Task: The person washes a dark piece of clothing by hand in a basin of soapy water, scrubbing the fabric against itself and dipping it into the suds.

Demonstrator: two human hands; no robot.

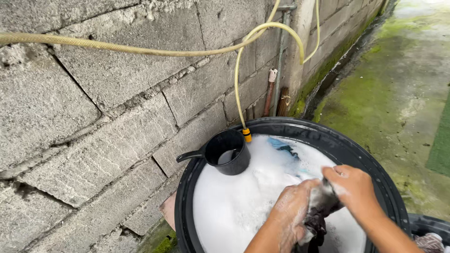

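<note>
A large black round tub holds white soapy foam. Over its near right part, my left hand and my right hand both grip a dark wet cloth between them, bunched and covered in suds. A black dipper with a handle pointing left floats at the tub's far left. Blue fabric pokes out of the foam behind it.
A yellow hose runs along the grey block wall and ends at the tub's far rim. Pipes stand against the wall. Mossy concrete floor lies to the right. A second dark basin with laundry sits at bottom right.
</note>
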